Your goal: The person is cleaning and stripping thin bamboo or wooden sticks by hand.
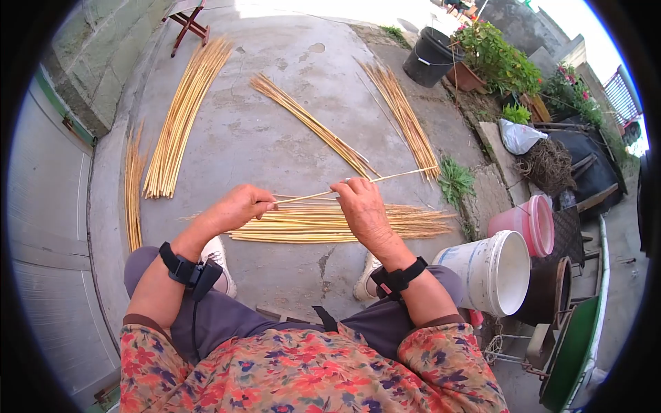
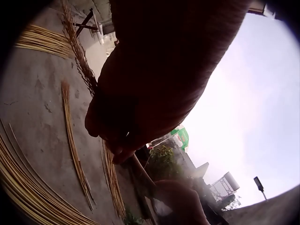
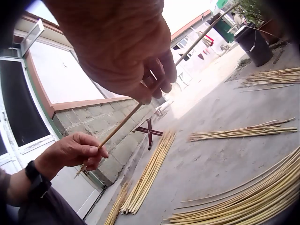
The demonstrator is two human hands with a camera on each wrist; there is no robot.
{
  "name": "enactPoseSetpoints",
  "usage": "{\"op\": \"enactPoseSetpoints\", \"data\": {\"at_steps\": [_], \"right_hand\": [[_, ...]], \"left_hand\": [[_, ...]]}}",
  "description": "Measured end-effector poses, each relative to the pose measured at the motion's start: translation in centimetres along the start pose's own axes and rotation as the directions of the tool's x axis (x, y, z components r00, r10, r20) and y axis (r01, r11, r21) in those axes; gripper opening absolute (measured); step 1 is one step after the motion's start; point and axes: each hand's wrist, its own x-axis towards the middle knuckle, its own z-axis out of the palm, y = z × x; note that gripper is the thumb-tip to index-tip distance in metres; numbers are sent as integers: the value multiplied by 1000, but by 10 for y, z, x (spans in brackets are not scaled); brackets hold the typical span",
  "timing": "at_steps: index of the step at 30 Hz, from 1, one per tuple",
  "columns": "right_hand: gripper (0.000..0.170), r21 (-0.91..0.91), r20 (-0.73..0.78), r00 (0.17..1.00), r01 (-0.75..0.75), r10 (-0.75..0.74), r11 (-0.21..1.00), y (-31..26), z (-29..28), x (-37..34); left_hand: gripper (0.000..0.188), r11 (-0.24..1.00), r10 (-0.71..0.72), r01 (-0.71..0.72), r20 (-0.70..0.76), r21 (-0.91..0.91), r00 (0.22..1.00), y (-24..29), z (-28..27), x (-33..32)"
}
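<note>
A long thin stalk [image 1: 303, 197] stretches between both hands above a bundle of stalks [image 1: 296, 226] lying crosswise by the feet. My left hand [image 1: 241, 208] pinches it near one end; a frayed tip [image 3: 80, 171] pokes out below that hand in the right wrist view. My right hand [image 1: 361, 208] holds the same stalk farther along between thumb and fingers, and the rest reaches out to the right. In the left wrist view the left hand [image 2: 145, 89] is dark, and its grip is partly hidden.
More bundles lie on the concrete: a thick one [image 1: 186, 124] and a narrow one [image 1: 133, 193] at left, one in the middle [image 1: 313, 124], another at right [image 1: 406, 117]. Right of them stand a black bucket [image 1: 430, 58], a white bucket [image 1: 482, 268] and a pink bucket [image 1: 530, 224].
</note>
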Motion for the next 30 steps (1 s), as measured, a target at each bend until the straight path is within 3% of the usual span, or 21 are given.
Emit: {"op": "enactPoseSetpoints", "data": {"at_steps": [1,2,4,5,9,11,12,14,15,16,17,18,19,21,25,27,30], "right_hand": [[21,-22,98,993,-61,63,998,3,-3,-3],[20,-41,192,974,-114,120,993,6,-4,-5],[17,-43,215,970,-102,109,994,14,-6,-11],[13,-53,271,949,-150,158,987,17,-8,-13],[16,-53,384,904,-183,189,982,30,-10,-33],[15,-35,424,884,-202,197,979,34,-9,-46],[15,-17,461,861,-236,217,972,37,-8,-51],[17,-16,446,858,-279,256,960,49,-11,-59],[17,-39,459,812,-386,359,922,60,-11,-64],[18,-63,470,756,-485,454,872,71,-12,-68],[20,-64,437,768,-492,468,868,80,-12,-73],[20,-58,440,773,-484,457,873,86,-13,-76],[21,-84,461,722,-544,516,835,92,-13,-77],[22,-117,492,646,-615,583,780,101,-7,-69],[23,-158,429,706,-555,563,816,131,32,-39],[24,-252,445,729,-455,520,854,143,65,-18],[25,-250,445,722,-468,530,848,159,114,16]], "left_hand": [[17,988,14,-8,-34,157,999,3,-6,-3],[17,988,3,2,-38,156,999,1,-9,-3],[17,987,-14,27,-82,159,997,-6,-22,-11],[16,965,87,-47,-147,257,985,-7,-25,-14],[17,907,80,37,-258,419,963,-10,-36,-29],[20,816,205,29,-336,577,919,-18,-35,-31],[20,818,200,38,-347,574,916,-20,-34,-32],[23,770,432,-28,-489,637,758,-18,-30,-31],[23,770,429,-26,-488,637,760,-14,-28,-31],[22,811,388,-73,-440,581,810,-9,-25,-31],[21,848,348,-111,-389,518,853,-5,-21,-31],[19,865,291,-138,-259,482,921,-5,-15,-30],[18,884,230,-154,-123,442,965,-4,-8,-29],[15,866,205,-211,62,453,977,5,5,-29],[16,843,218,-320,269,433,938,8,29,-28],[16,851,231,-323,257,415,939,13,30,-28],[13,856,244,-313,212,412,946,15,31,-25]]}}
